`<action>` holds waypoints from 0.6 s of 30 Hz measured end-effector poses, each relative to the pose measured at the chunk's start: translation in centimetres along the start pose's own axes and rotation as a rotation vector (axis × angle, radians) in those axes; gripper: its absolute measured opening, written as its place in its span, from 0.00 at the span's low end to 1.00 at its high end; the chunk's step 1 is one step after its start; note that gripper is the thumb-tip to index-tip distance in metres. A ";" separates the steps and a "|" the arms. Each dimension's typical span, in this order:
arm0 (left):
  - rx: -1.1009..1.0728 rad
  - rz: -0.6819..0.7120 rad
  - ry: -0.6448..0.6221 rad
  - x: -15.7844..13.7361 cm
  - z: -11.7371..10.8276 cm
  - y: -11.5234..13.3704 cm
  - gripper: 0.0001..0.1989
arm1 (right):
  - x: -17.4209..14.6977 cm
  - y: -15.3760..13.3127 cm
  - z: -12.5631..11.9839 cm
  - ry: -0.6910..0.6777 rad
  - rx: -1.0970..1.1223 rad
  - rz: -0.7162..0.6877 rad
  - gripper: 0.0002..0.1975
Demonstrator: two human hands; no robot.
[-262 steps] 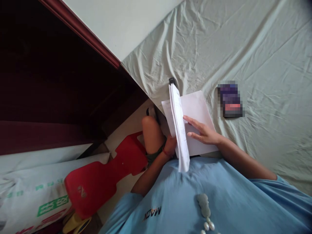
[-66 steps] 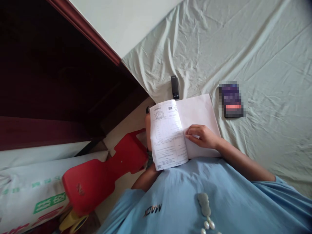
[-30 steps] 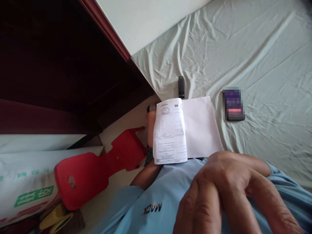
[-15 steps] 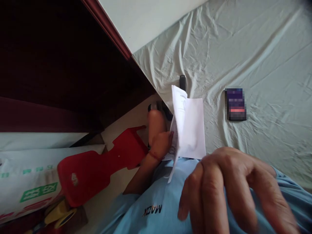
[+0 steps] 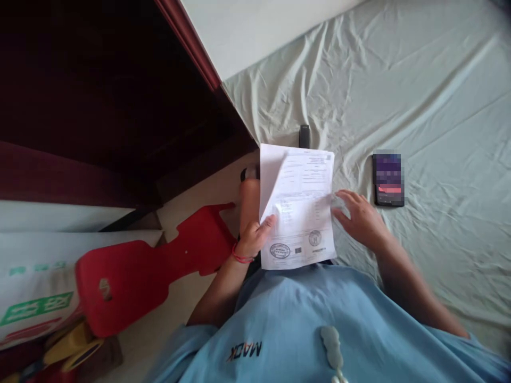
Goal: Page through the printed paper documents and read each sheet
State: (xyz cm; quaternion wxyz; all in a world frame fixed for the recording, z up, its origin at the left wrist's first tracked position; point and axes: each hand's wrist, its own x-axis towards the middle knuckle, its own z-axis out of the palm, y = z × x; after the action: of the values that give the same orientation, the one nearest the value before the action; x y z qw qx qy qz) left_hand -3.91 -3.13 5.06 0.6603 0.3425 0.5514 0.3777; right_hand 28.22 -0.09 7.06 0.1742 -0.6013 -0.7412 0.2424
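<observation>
Several printed sheets of paper (image 5: 303, 207) lie over my lap, with two round stamps near the bottom of the top page. My left hand (image 5: 255, 236), a red band at its wrist, pinches their left edge with the thumb on top. The upper left part of the top page is lifted, showing a paler sheet beneath. Just off the right edge of the papers, my right hand (image 5: 357, 218) has its thumb and fingers apart and holds nothing. A phone (image 5: 388, 181) with a blurred screen rests on the bed to the right of that hand.
A grey sheet (image 5: 439, 106) covers the bed. Beyond the papers lies a small black object (image 5: 304, 136). At left are a red plastic chair (image 5: 131, 282), a white printed sack (image 5: 35, 271), yellow-handled scissors (image 5: 74, 348) and dark wooden furniture (image 5: 80, 106).
The papers, seen nearly edge-on before, now lie facing up with the top page spread. My right hand has drawn away from close to the camera to beside their right edge. My left hand keeps its hold.
</observation>
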 end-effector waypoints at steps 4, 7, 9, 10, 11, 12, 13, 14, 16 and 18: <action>-0.054 -0.001 -0.052 0.2 2.0 0.4 0.39 | -1.5 0.5 0.1 -0.005 0.534 0.274 0.31; -0.091 -0.020 -0.094 0.9 3.8 0.2 0.43 | -1.7 -0.4 -0.2 -0.084 0.934 0.459 0.29; -0.093 -0.034 -0.113 1.7 4.7 -0.5 0.43 | -1.2 -0.5 -0.4 -0.037 1.089 0.576 0.27; -0.085 -0.039 -0.115 2.1 5.1 -1.0 0.42 | -0.9 -0.4 -0.4 -0.012 1.127 0.614 0.26; -0.078 -0.043 -0.108 2.6 5.2 -1.4 0.42 | -0.6 -0.2 -0.4 0.005 1.148 0.637 0.24; -0.080 -0.047 -0.094 3.1 5.3 -1.7 0.41 | -0.4 0.1 -0.3 0.011 1.160 0.652 0.22; -0.097 -0.045 -0.072 3.6 5.2 -1.9 0.41 | -0.2 0.3 -0.2 0.004 1.166 0.660 0.21; -0.132 -0.037 -0.054 4.2 5.0 -1.9 0.40 | -0.1 0.5 -0.1 -0.006 1.165 0.666 0.20; -0.231 0.012 -0.039 5.2 4.5 -1.3 0.39 | -0.1 0.7 0.2 -0.023 1.161 0.682 0.20; -0.311 0.083 -0.041 6.1 4.0 0.0 0.37 | -0.4 0.6 0.7 -0.032 1.166 0.703 0.21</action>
State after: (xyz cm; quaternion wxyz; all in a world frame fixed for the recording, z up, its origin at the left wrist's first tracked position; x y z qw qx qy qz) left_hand 0.66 2.07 2.82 0.7003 0.2661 0.4581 0.4785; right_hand 28.45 -0.53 6.16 0.3698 -0.6107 -0.2522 0.6532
